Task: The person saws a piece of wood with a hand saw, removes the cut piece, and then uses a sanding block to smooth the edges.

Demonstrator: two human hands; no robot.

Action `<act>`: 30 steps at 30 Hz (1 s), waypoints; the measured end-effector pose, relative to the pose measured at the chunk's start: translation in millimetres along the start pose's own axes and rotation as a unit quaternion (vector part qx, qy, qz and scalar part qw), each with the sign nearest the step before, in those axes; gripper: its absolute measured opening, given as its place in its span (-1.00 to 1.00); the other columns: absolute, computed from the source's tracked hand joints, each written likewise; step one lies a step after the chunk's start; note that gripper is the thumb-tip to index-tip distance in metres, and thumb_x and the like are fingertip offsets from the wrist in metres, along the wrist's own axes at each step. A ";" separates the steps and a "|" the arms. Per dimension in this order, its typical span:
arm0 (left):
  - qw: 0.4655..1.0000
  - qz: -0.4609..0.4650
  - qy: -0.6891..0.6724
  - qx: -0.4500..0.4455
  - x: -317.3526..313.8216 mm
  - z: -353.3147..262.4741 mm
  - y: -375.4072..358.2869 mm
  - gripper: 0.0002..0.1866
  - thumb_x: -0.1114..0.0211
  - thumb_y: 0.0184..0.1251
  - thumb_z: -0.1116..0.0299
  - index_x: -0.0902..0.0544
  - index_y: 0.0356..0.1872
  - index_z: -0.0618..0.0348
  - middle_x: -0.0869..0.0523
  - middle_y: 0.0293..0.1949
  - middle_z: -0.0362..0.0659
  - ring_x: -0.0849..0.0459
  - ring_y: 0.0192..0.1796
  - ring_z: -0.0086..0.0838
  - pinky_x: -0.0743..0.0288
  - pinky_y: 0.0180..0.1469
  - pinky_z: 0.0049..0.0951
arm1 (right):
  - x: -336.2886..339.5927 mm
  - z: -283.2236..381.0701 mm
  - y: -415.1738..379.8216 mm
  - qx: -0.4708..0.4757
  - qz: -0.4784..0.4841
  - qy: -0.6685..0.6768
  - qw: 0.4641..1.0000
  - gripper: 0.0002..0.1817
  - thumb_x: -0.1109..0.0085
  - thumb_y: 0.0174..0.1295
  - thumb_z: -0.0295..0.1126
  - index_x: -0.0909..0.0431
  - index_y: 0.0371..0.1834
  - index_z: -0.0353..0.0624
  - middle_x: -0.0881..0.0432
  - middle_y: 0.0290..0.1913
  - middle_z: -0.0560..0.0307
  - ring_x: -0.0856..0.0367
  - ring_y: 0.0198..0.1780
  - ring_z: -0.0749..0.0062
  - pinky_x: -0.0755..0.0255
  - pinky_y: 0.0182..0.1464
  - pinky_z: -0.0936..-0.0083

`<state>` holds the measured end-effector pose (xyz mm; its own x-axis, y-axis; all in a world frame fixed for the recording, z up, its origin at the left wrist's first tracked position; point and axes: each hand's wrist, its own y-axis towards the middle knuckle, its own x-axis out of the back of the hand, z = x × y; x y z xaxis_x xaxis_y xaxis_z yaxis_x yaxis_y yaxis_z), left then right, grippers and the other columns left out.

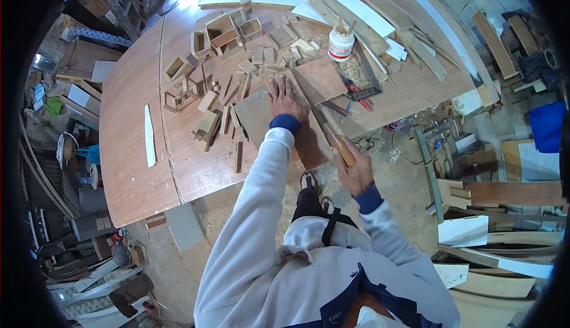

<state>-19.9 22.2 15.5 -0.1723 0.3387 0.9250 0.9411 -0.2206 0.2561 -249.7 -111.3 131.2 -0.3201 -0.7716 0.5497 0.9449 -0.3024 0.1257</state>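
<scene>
My left hand (286, 101) lies flat on a thin brown board (309, 141), its fingers stretched out and pressing down. One end of this board sticks out past the table's front edge. A paler flat panel (252, 117) lies beside it on the left. My right hand (356, 172) is closed around the straight wooden handle of a saw (339, 145). Its narrow dark blade runs away from me along the right side of the board; the teeth are too small to make out. Another brown board (319, 80) lies just beyond the blade.
Small wooden boxes (224, 31) and scattered offcuts cover the table (127, 162) to the left. A white glue tub (341, 45) with sticks in it, red-handled pliers (363, 99) and long strips (356, 7) lie farther back. Wood pieces (463, 231) are stacked at the right.
</scene>
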 end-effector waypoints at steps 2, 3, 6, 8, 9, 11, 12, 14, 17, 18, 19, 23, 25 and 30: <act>1.000 -0.013 -0.013 0.013 3.4 -3.1 4.0 -0.38 -0.01 0.26 0.27 -0.31 0.40 0.09 -0.11 0.51 -0.17 0.17 0.56 -0.03 0.16 0.49 0.08 | -5.7 1.1 11.5 0.011 0.004 0.036 0.999 -0.51 -0.19 0.19 -0.39 -0.42 0.22 -0.23 -0.63 -0.32 -0.30 -0.66 -0.30 -0.17 -0.55 -0.32 0.22; 0.999 -0.018 -0.026 0.025 4.0 -5.7 0.7 -0.38 -0.01 0.25 0.27 -0.31 0.40 0.10 -0.10 0.52 -0.17 0.16 0.56 -0.02 0.15 0.48 0.08 | -4.2 -1.3 3.3 0.006 0.002 0.035 0.999 -0.51 -0.19 0.19 -0.39 -0.42 0.22 -0.23 -0.63 -0.32 -0.30 -0.66 -0.30 -0.17 -0.55 -0.32 0.22; 0.999 0.011 -0.007 0.030 -0.8 0.5 5.7 -0.37 -0.03 0.23 0.29 -0.31 0.40 0.10 -0.11 0.51 -0.17 0.16 0.56 -0.03 0.15 0.48 0.09 | 10.6 -7.3 -23.7 0.013 0.010 0.050 0.999 -0.50 -0.19 0.20 -0.39 -0.41 0.23 -0.23 -0.63 -0.33 -0.29 -0.66 -0.30 -0.17 -0.55 -0.31 0.22; 0.999 0.013 -0.014 0.031 -6.0 3.4 0.5 -0.36 -0.05 0.21 0.32 -0.31 0.40 0.10 -0.12 0.51 -0.18 0.15 0.56 -0.03 0.15 0.48 0.09 | 29.5 -1.5 -50.5 0.052 -0.026 0.032 0.998 -0.51 -0.18 0.20 -0.38 -0.42 0.23 -0.20 -0.63 -0.34 -0.28 -0.66 -0.31 -0.16 -0.55 -0.31 0.22; 1.000 0.013 -0.011 0.015 -4.7 4.4 1.2 -0.34 -0.06 0.20 0.30 -0.30 0.41 0.05 -0.12 0.51 -0.20 0.14 0.56 -0.03 0.12 0.48 0.09 | 31.7 2.7 -49.2 0.049 -0.021 0.028 0.998 -0.51 -0.19 0.19 -0.38 -0.42 0.23 -0.19 -0.64 -0.29 -0.29 -0.65 -0.31 -0.19 -0.55 -0.30 0.22; 1.000 0.016 -0.004 0.000 -1.7 9.6 3.3 -0.32 -0.08 0.18 0.29 -0.29 0.42 0.00 -0.12 0.51 -0.22 0.12 0.56 -0.04 0.09 0.48 0.08 | 25.6 7.7 -27.1 0.024 0.008 0.032 0.999 -0.50 -0.20 0.19 -0.37 -0.42 0.23 -0.20 -0.64 -0.26 -0.30 -0.65 -0.30 -0.21 -0.54 -0.29 0.21; 1.000 0.022 -0.001 -0.009 1.7 8.0 -1.6 -0.34 -0.08 0.20 0.30 -0.30 0.41 0.04 -0.13 0.51 -0.20 0.11 0.56 -0.03 0.11 0.48 0.10 | 23.1 11.0 -23.0 -0.009 0.039 0.031 0.999 -0.48 -0.21 0.18 -0.37 -0.41 0.23 -0.21 -0.64 -0.24 -0.31 -0.64 -0.30 -0.23 -0.54 -0.29 0.19; 1.000 0.012 -0.002 -0.023 2.2 5.0 9.7 -0.36 -0.07 0.22 0.31 -0.32 0.40 0.07 -0.14 0.50 -0.18 0.10 0.55 -0.02 0.13 0.47 0.13 | 12.5 15.5 -9.7 -0.025 0.044 0.029 0.998 -0.47 -0.21 0.17 -0.36 -0.40 0.24 -0.21 -0.63 -0.23 -0.31 -0.64 -0.29 -0.24 -0.54 -0.27 0.18; 1.000 0.002 0.019 -0.011 -6.5 8.9 8.4 -0.37 -0.05 0.26 0.22 -0.30 0.41 0.04 -0.12 0.51 -0.20 0.09 0.55 -0.04 0.10 0.47 0.13 | 11.7 -1.8 -14.2 -0.019 0.028 0.037 0.999 -0.45 -0.20 0.17 -0.35 -0.39 0.26 -0.19 -0.63 -0.22 -0.31 -0.63 -0.25 -0.25 -0.53 -0.23 0.19; 1.000 -0.002 0.020 -0.012 -3.7 7.9 11.0 -0.37 -0.05 0.26 0.22 -0.30 0.41 0.04 -0.12 0.51 -0.20 0.09 0.55 -0.04 0.10 0.47 0.13 | 14.5 -4.6 -11.2 0.016 0.004 0.047 0.999 -0.45 -0.19 0.18 -0.35 -0.38 0.28 -0.18 -0.64 -0.22 -0.30 -0.64 -0.22 -0.24 -0.53 -0.21 0.21; 1.000 0.013 0.014 -0.015 -0.6 9.0 10.2 -0.37 -0.04 0.27 0.21 -0.29 0.41 0.04 -0.11 0.51 -0.21 0.09 0.55 -0.05 0.11 0.47 0.12 | 17.1 -5.6 -12.7 0.018 0.004 0.049 0.999 -0.45 -0.19 0.18 -0.35 -0.38 0.28 -0.18 -0.64 -0.22 -0.30 -0.64 -0.22 -0.24 -0.53 -0.21 0.21; 0.999 0.033 -0.019 -0.030 -8.1 17.2 11.1 -0.37 -0.05 0.29 0.19 -0.26 0.43 -0.05 -0.04 0.53 -0.21 0.13 0.56 -0.04 0.13 0.48 0.09 | 20.1 -3.6 -27.2 -0.093 0.075 0.140 0.983 -0.45 -0.18 0.20 -0.35 -0.37 0.30 -0.14 -0.64 -0.18 -0.28 -0.65 -0.13 -0.19 -0.54 -0.14 0.28; 0.998 0.058 0.013 -0.010 4.1 7.9 12.5 -0.36 -0.08 0.28 0.18 -0.26 0.43 -0.10 -0.01 0.54 -0.20 0.15 0.56 -0.03 0.14 0.48 0.10 | 15.0 -6.0 -25.0 -0.113 0.074 0.156 0.978 -0.45 -0.18 0.21 -0.35 -0.37 0.30 -0.14 -0.64 -0.18 -0.28 -0.66 -0.11 -0.18 -0.54 -0.13 0.30; 0.996 0.023 0.029 0.081 -5.6 -5.9 5.7 -0.33 -0.14 0.25 0.15 -0.25 0.44 -0.23 0.07 0.55 -0.16 0.20 0.56 0.01 0.16 0.47 0.16 | 3.2 -5.8 -22.5 -0.023 0.005 0.086 0.996 -0.48 -0.19 0.22 -0.36 -0.39 0.28 -0.14 -0.65 -0.12 -0.26 -0.70 -0.18 -0.14 -0.57 -0.18 0.29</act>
<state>-15.3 13.6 13.4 -0.1404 0.2765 0.9507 0.9821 -0.0827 0.1691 -272.4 -110.2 125.3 -0.3219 -0.8582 0.3999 0.9450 -0.3172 0.0801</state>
